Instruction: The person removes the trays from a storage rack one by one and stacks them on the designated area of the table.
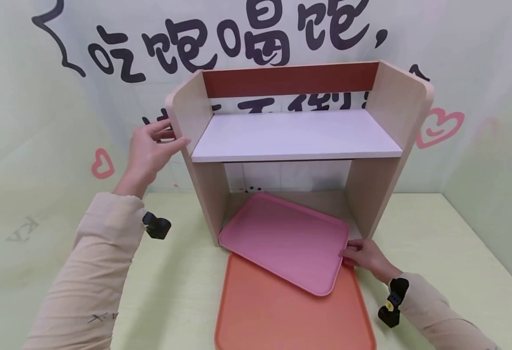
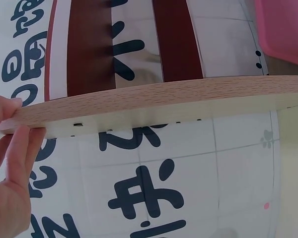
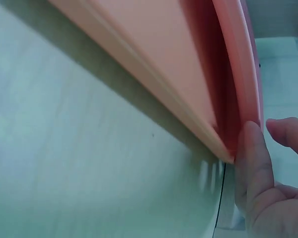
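Note:
A small wooden shelf unit with a white upper board stands at the back of the table. My left hand grips the front edge of its left side panel, thumb on one face and fingers on the other. A pink tray lies askew, its rear part inside the lower compartment and its front corner sticking out. At its right edge, my right hand holds the rim between thumb and fingers. An orange tray lies in front, partly under the pink one.
Pale table surface extends on both sides of the shelf. Behind it hangs a white backdrop with large dark characters and pink hearts. A red-brown strip joins the side panels at the top rear. A black device is worn on each wrist.

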Demonstrator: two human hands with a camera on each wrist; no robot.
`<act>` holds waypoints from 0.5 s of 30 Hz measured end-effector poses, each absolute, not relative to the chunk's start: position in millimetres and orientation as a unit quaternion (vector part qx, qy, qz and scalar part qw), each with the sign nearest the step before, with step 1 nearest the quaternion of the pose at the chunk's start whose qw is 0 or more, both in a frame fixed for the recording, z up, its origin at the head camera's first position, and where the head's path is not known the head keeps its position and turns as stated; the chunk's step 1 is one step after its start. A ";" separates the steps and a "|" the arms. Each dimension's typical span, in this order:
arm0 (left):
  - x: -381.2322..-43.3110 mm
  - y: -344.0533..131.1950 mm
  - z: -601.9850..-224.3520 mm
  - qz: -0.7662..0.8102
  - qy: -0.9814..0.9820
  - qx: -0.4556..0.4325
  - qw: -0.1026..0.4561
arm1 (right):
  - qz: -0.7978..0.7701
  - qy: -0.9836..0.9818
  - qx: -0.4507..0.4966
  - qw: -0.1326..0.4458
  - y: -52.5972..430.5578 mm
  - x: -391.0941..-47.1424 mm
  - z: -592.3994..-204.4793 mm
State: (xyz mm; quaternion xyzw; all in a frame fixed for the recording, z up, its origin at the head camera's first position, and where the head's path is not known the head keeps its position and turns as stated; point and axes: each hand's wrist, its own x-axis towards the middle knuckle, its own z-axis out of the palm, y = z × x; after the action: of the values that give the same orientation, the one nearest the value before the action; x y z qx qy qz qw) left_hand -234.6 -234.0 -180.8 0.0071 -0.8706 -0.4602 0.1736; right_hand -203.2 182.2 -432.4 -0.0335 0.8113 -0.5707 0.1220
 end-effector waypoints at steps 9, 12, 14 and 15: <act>-235.2 -234.9 -182.4 -0.469 -0.865 0.010 0.178 | -0.593 0.797 -0.008 0.109 185.3 -218.0 -431.6; -235.8 -234.9 -182.2 -0.465 -0.867 0.004 0.177 | -0.592 0.799 -0.004 0.106 183.3 -218.9 -433.3; -236.3 -234.9 -181.8 -0.464 -0.868 0.002 0.176 | -0.589 0.801 0.000 0.105 181.9 -218.7 -435.0; -236.6 -234.9 -181.6 -0.464 -0.869 0.002 0.175 | -0.586 0.803 0.000 0.105 181.3 -218.3 -435.6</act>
State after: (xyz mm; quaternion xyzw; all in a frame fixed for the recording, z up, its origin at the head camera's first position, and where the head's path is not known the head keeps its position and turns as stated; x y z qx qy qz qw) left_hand -236.6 -234.9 -181.6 0.0020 -0.8686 -0.4637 0.1749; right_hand -218.3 181.3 -435.6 0.0000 0.8033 -0.5863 0.1050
